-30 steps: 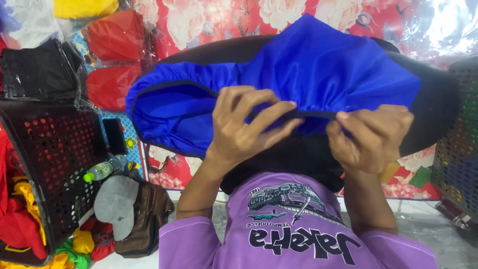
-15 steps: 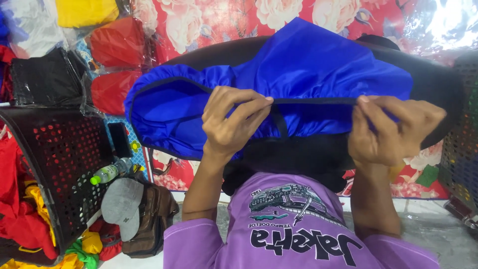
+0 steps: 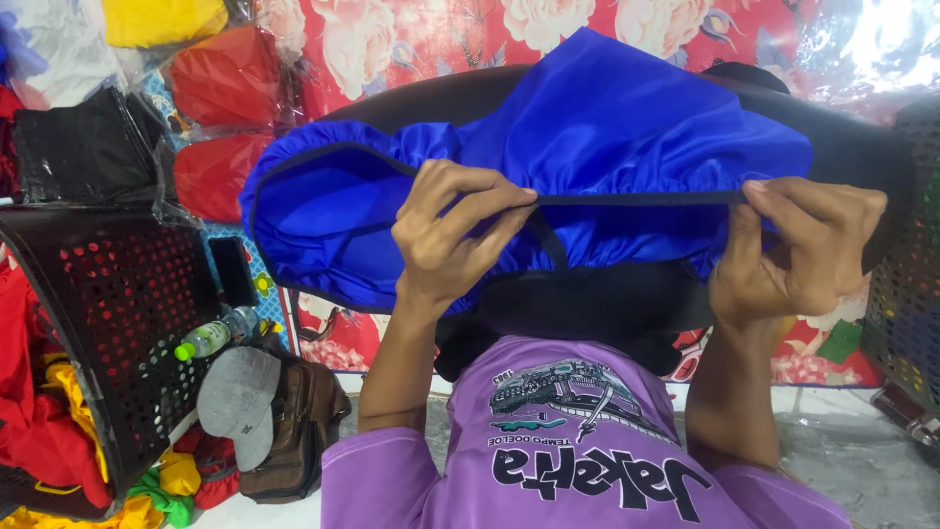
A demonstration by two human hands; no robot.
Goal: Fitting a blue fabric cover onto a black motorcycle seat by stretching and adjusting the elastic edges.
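Both hands up in front of the chest, stretching the black elastic hem of a blue cover with gathered edge; left hand closed on the hem near the middle of the cover, fingers curled over the edge, thumb behind; right hand closed on the same hem at the right end, pinching it so the band runs taut and straight between the two hands. Cover is held in the air, its bulk bunched above the hem, its open pocket sagging to the left of the left hand. Behind the cover a black rounded cushion-like thing, cover draped partly over its front; exact contact unclear. Black cloth hangs under the cover just above the purple shirt with printed picture. Left side: black perforated plastic basket tilted, red and yellow cloths under and beside it, clear bottle with green cap lying by the basket, grey cap on a brown bag on the floor. Bagged red pieces and a bagged black piece upper left. Red floral sheet as backdrop. Another dark perforated basket at far right edge
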